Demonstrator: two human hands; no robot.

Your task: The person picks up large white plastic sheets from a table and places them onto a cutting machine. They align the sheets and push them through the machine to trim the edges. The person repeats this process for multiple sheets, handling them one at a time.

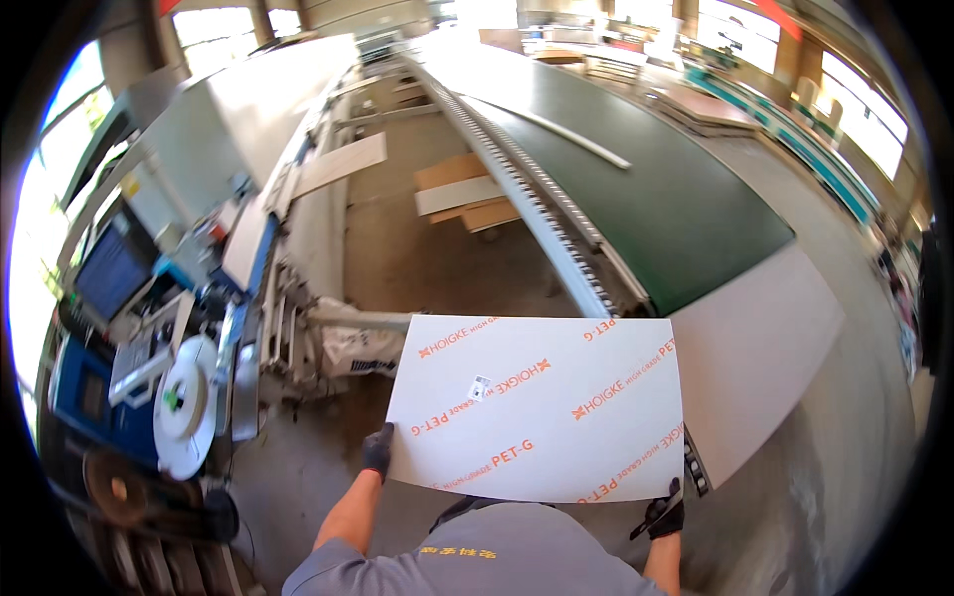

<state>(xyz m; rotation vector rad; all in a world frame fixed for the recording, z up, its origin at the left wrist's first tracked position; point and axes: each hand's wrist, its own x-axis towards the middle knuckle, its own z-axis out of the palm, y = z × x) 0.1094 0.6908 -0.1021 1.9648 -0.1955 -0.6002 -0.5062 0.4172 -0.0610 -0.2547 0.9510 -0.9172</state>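
A white rectangular panel (pixel 542 407) with orange printing and a small label (pixel 478 388) is held out in front of my body, roughly level. My left hand (pixel 378 450), in a dark glove, is closed on its left edge near the lower corner. At the near right corner, my gloved right hand (pixel 664 513) grips the panel too, its thumb along the edge. The fingers of both hands are partly hidden beneath the panel. A thin dark shape shows beside my right hand; I cannot make out what it is.
A long conveyor with a green belt (pixel 686 214) runs away at the right, a pale board (pixel 765 338) at its near end. To the left stands an edge-processing machine (pixel 263 238) with a monitor (pixel 114 263) and a white reel (pixel 186 407). Board offcuts (pixel 462 194) lie between them.
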